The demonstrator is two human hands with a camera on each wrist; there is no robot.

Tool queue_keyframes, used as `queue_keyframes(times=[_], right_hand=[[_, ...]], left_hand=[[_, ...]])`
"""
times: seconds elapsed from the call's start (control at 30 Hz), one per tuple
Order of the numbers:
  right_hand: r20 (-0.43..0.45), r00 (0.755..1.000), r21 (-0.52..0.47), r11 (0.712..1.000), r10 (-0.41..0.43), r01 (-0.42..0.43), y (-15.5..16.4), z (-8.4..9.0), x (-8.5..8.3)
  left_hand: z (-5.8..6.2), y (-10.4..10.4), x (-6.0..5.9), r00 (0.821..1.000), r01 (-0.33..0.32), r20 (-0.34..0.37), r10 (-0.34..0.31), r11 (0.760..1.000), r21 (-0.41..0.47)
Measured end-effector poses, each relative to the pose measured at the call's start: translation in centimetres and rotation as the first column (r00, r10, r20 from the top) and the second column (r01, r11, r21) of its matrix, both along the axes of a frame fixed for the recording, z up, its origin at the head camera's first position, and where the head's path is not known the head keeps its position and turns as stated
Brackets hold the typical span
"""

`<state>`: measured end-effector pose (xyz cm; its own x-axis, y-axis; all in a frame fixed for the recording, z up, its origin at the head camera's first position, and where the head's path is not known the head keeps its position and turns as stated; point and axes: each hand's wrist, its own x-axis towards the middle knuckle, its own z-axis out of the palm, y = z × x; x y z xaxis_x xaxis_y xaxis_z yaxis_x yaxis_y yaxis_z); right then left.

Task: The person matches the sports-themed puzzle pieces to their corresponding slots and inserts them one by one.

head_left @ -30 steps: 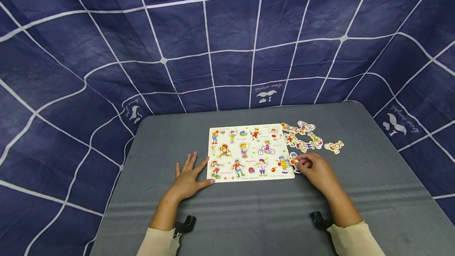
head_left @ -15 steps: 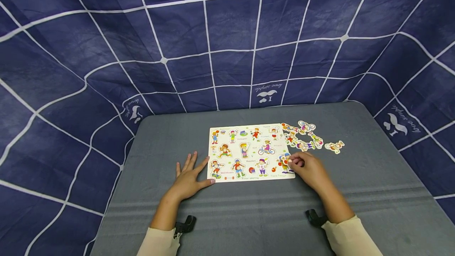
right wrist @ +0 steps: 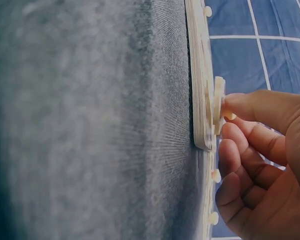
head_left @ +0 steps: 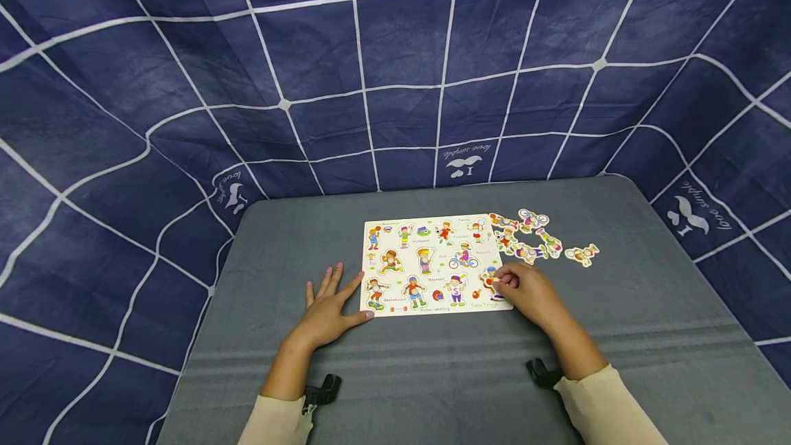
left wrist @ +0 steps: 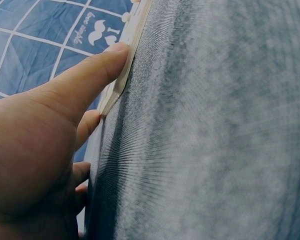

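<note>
A flat wooden puzzle board (head_left: pixel 408 294) printed with sports figures lies on the grey table. My left hand (head_left: pixel 327 314) is spread at its left side, with the thumb and index fingertip on the board's edge; the left wrist view shows the thumb (left wrist: pixel 105 62) resting on that edge. Over the board's lower right corner, my right hand (head_left: pixel 528 294) pinches a puzzle piece (head_left: pixel 488 279) by its small peg. In the right wrist view the piece (right wrist: pixel 218 105) stands edge-on, close to the board's face. Whether it touches the board I cannot tell.
Several loose puzzle pieces (head_left: pixel 528 253) lie in a cluster off the board's upper right side. One more piece (head_left: pixel 581 255) lies apart, farther right. A blue cloth with white lines (head_left: pixel 402 74) hangs behind the grey table (head_left: pixel 432 376) and along its sides.
My right hand has carried the puzzle piece leftward from beside the board to over its lower right figure. My left hand has stayed in place.
</note>
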<state>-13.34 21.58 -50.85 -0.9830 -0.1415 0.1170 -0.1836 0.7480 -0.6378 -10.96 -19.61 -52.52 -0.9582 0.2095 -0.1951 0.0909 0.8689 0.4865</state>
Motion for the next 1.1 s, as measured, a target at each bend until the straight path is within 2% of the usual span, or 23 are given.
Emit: queue_keyframes(times=[0.33, 0.67, 1.1], right_hand=[[0.034, 0.999, 0.001, 1.0, 0.026, -0.026, -0.23, 0.14, -0.21], [0.021, 0.999, 0.0, 0.999, 0.042, -0.042, -0.43, 0.02, -0.2], [0.062, 0.998, -0.003, 1.0, 0.031, -0.031, -0.43, -0.3, -0.36]], left_hand=[[-0.01, 0.09, 0.0, 1.0, 0.001, 0.002, -0.001, 1.0, 0.0], [-0.1, -0.02, -0.03, 1.0, -0.001, -0.004, 0.001, 1.0, 0.001], [-0.07, -0.01, -0.02, 1.0, -0.003, -0.005, 0.003, 1.0, 0.002]])
